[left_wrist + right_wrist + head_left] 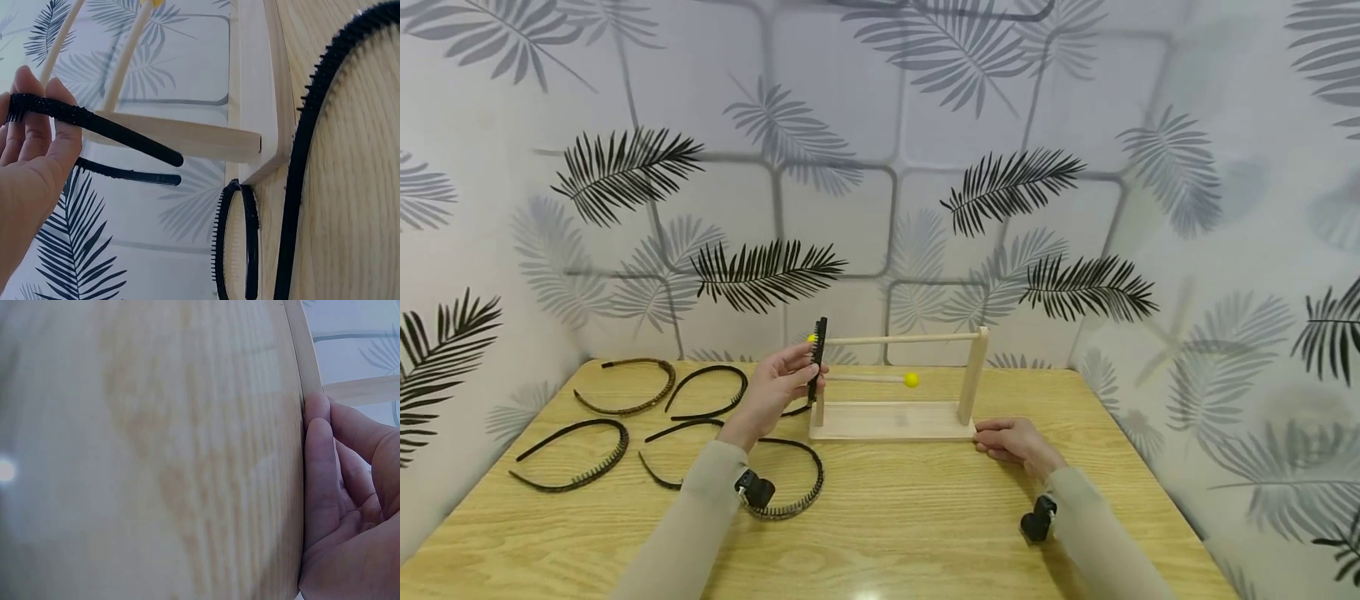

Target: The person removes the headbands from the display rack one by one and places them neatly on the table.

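My left hand (772,390) grips a black toothed headband (817,358) at the left end of a wooden rack (887,421). In the left wrist view the headband's two ends (140,139) point toward the rack's upright, and my fingers curl round its toothed middle. The rack has two bars; a yellow ball (911,380) tips the lower one, and another yellow tip shows behind the headband. My right hand (1017,442) holds the front right corner of the rack's base, thumb and fingers at its edge. Whether the headband touches a bar is unclear.
Several dark headbands lie on the left of the wooden table, among them a brown one (666,387) at the back, a black one (617,442) at the left and one (808,492) near my left forearm. A patterned wall (880,217) stands behind the table.
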`<state>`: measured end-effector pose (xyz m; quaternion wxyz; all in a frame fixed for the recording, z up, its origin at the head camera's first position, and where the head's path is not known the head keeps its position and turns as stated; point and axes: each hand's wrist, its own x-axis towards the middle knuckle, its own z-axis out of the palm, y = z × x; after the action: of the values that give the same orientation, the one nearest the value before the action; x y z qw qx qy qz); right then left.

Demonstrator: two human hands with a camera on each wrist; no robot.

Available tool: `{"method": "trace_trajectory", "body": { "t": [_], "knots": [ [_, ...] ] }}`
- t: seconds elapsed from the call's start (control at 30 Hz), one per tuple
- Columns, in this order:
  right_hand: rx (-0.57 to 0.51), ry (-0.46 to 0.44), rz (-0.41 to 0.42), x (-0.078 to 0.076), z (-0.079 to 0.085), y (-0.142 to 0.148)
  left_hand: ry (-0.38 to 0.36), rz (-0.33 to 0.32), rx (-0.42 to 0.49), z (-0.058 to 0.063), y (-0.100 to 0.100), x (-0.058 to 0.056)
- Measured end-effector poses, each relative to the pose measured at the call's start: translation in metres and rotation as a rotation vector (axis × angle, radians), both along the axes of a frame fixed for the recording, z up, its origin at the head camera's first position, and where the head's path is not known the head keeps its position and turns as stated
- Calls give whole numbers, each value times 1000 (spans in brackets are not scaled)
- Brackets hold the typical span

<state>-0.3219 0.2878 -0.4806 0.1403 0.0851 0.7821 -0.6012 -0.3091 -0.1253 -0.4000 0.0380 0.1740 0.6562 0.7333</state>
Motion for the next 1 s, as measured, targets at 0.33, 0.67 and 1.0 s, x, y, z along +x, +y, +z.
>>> {"method": "trace_trajectory", "body": {
  "t": [0.33,0.67,1.0],
  "knots": [
    [9,4,7,2,2,0,8,2,50,-2,-10,-1],
    [8,10,13,3,4,0,24,-39,27,-1,-15,6],
    [7,12,11,1,2,1,-6,-60,-55,-5,-14,14]
  ]
}}
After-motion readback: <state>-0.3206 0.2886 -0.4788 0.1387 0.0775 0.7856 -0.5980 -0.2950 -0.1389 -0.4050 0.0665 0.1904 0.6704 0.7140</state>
